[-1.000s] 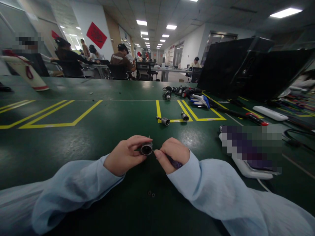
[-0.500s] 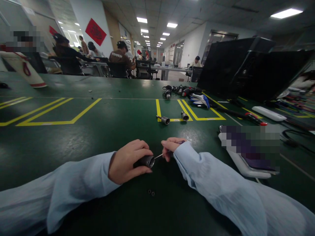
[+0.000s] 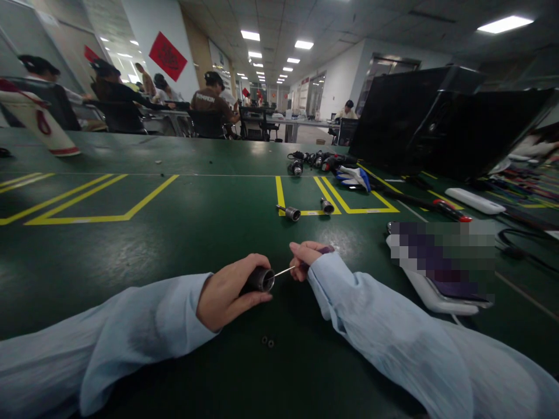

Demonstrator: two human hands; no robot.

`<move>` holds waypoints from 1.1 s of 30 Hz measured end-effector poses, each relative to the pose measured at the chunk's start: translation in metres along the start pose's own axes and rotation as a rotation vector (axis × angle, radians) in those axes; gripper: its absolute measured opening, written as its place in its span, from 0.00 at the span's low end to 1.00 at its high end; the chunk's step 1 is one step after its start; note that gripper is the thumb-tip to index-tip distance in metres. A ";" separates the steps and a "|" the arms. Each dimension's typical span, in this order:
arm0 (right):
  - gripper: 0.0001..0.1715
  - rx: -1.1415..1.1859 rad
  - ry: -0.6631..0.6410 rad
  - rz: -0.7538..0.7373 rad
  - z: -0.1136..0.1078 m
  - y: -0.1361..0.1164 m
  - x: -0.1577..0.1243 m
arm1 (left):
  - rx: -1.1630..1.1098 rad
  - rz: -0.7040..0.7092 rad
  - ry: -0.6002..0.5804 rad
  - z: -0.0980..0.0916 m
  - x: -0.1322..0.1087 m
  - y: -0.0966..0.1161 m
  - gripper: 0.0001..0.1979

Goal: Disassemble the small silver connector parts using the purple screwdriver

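Holding, left hand (image 3: 229, 288): thumb and fingers curled partway round hollow metal cylinder (image 3: 261, 280).
Cylinder: left of right hand (image 3: 304, 256), long axis roughly sideways, open end facing that hand.
Right-hand fingers: bent in on thin-shafted tool (image 3: 326, 249).
Shaft (image 3: 285, 271): slants down-left to cylinder; tip depth, can't tell.

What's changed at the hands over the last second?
The left hand has turned the metal cup so its mouth faces more rightward. The right hand has moved right, away from the cup, baring more of the thin tool, its end at the mouth. Nothing was let go. Two small rings and two metal sockets by the yellow tape stayed put.
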State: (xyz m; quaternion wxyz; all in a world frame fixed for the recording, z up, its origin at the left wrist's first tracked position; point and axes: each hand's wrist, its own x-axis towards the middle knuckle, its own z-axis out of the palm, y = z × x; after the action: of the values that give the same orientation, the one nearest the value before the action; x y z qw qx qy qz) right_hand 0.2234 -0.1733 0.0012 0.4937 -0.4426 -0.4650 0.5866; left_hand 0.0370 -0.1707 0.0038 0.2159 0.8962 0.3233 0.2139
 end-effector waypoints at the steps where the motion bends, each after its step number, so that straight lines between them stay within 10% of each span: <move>1: 0.21 -0.060 0.011 -0.049 0.002 -0.003 -0.005 | -0.015 0.000 0.011 -0.001 0.000 0.000 0.14; 6: 0.20 -0.222 0.001 -0.259 0.013 -0.010 -0.025 | -0.013 0.084 0.091 -0.003 0.003 0.002 0.12; 20: 0.21 0.209 -0.038 -0.044 0.011 -0.004 -0.017 | -0.034 0.018 0.146 -0.002 0.004 0.005 0.10; 28: 0.16 -0.525 0.013 -0.774 0.014 -0.011 -0.036 | -0.150 0.055 0.138 -0.004 0.001 0.011 0.05; 33: 0.13 -0.765 -0.116 -0.956 0.019 -0.018 -0.043 | -0.217 0.021 0.124 -0.007 -0.001 0.013 0.07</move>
State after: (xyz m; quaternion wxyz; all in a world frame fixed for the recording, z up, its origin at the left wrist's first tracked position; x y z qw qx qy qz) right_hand 0.2134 -0.2162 0.0248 0.4821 -0.2985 -0.8156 0.1149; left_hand 0.0390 -0.1782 0.0164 0.2889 0.8560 0.3015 0.3047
